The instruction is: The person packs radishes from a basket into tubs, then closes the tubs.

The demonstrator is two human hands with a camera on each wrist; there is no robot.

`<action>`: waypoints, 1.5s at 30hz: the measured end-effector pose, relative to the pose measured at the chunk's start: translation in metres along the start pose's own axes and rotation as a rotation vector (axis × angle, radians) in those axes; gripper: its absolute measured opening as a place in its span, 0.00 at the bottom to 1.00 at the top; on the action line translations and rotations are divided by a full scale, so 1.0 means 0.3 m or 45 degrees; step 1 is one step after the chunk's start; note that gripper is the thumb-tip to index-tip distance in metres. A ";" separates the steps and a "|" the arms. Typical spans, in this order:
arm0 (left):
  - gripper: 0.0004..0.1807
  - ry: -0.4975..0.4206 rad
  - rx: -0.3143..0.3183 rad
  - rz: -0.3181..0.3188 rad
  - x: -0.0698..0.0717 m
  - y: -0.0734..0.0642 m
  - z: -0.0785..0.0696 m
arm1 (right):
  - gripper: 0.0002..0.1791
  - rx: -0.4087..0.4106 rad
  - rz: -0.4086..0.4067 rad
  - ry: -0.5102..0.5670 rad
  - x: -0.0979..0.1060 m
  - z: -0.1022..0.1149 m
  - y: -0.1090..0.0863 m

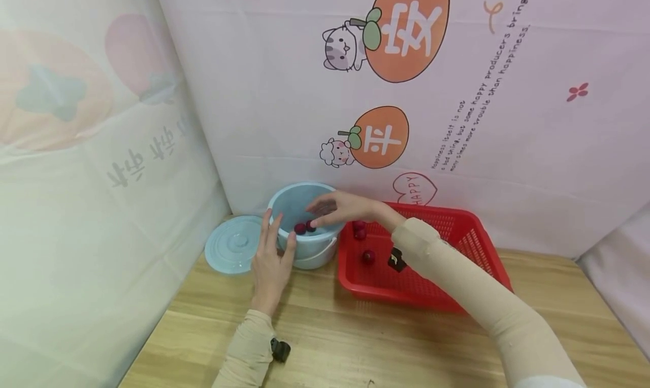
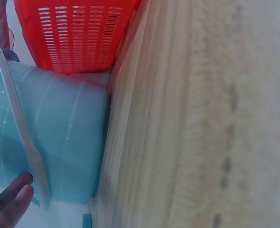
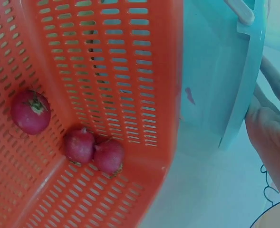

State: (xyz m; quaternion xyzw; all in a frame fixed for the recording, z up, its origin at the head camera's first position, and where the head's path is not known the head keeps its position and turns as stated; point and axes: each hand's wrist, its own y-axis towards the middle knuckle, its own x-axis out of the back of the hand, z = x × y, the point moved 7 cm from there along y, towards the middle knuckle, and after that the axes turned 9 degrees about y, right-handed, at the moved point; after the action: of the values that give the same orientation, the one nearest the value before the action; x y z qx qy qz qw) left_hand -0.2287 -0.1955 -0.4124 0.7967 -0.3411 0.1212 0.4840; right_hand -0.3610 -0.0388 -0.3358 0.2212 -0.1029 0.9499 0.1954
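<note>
A light blue bucket (image 1: 317, 252) with a white handle (image 2: 23, 128) stands against the wall cloth. Low inside it, in the head view, show two dark red radishes (image 1: 300, 229). My left hand (image 1: 272, 264) rests at the bucket's near left rim, fingers spread and fairly straight. Over the opening reaches my right hand (image 1: 347, 206), loosely bent, thumb and fingers apart; one radish shows close by its thumb tip. To the right, a red plastic basket (image 1: 350, 275) holds more radishes; three of them (image 3: 30, 111) appear in the right wrist view.
A round light blue lid (image 1: 236, 244) lies left of the bucket. The basket stands right beside the bucket on the wooden table (image 1: 325, 343), under my right forearm. Printed white cloth (image 1: 284, 95) rises behind and at the left.
</note>
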 end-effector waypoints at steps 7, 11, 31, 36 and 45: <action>0.32 0.013 0.009 0.006 0.003 0.006 0.006 | 0.21 0.069 -0.105 0.060 0.017 -0.014 -0.010; 0.32 0.000 0.013 0.008 0.004 0.005 0.006 | 0.21 0.108 -0.157 0.080 0.029 -0.031 -0.016; 0.32 0.031 0.044 0.030 -0.007 0.006 0.009 | 0.17 0.236 -0.256 0.401 0.061 -0.085 -0.050; 0.32 0.031 0.035 0.029 -0.013 0.009 0.006 | 0.17 0.273 -0.279 0.436 0.065 -0.092 -0.060; 0.32 0.021 0.031 0.007 -0.006 0.007 0.011 | 0.18 0.311 -0.303 0.484 0.057 -0.098 -0.061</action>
State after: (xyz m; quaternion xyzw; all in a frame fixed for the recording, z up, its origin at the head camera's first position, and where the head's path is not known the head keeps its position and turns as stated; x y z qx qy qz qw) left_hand -0.2319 -0.1980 -0.4135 0.8005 -0.3377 0.1331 0.4769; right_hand -0.3787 -0.0084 -0.3520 0.0713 0.0780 0.9501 0.2936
